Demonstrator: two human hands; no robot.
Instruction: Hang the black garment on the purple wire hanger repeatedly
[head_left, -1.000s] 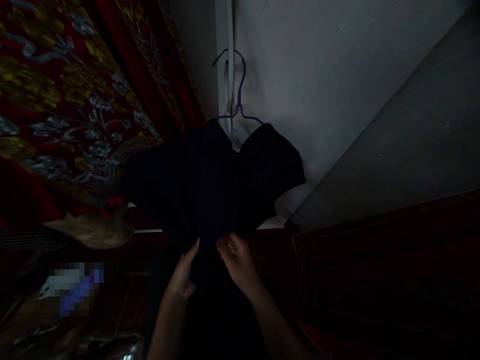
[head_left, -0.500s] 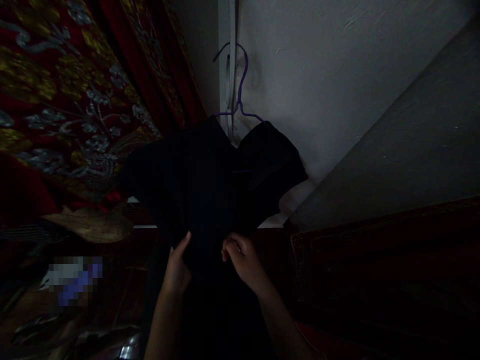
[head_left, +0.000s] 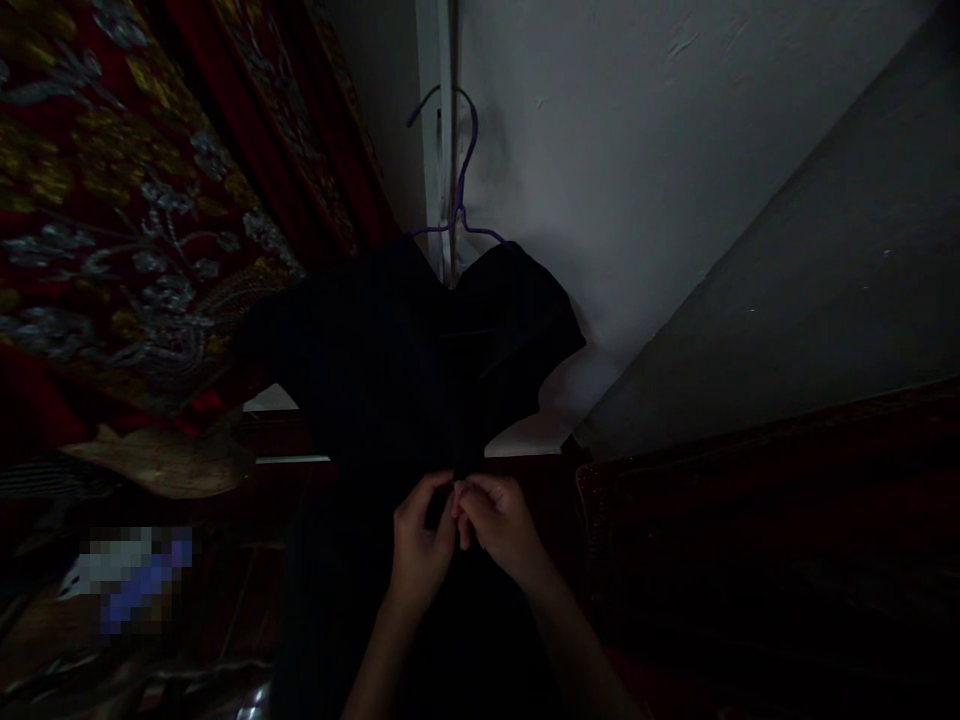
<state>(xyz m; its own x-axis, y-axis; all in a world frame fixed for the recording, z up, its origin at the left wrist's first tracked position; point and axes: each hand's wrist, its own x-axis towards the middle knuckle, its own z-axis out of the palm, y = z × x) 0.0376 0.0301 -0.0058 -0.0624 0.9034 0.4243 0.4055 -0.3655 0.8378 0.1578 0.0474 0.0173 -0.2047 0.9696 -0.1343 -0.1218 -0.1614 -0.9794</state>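
Note:
A very dark, short-sleeved garment (head_left: 375, 370) with a V-shaped neck opening hangs on a purple clothes hanger (head_left: 463, 190). The hanger's hook goes over a narrow pale upright strip (head_left: 448, 130) at the wall. In front of the garment's middle, my left hand (head_left: 424, 535) is closed in a pinch, thumb and fingertips together. My right hand (head_left: 499, 520) meets it there with curled fingers, also pinching. Dark cloth gathers just above the fingertips, and both hands seem to grip it. Poor light hides the exact part between the fingers.
Red cloth (head_left: 150, 190) with gold and silver floral embroidery covers the left side. A pale wall (head_left: 637, 150) rises behind and to the right. Below the cloth are a beige patterned item (head_left: 165, 465) and a blurred-out white and blue item (head_left: 127, 575). Dark red furnishing (head_left: 750, 520) stands at lower right.
My left hand has moved right from the garment's left side to meet my right hand, and its fingers have closed. The garment's front is drawn narrower. The view has shifted slightly.

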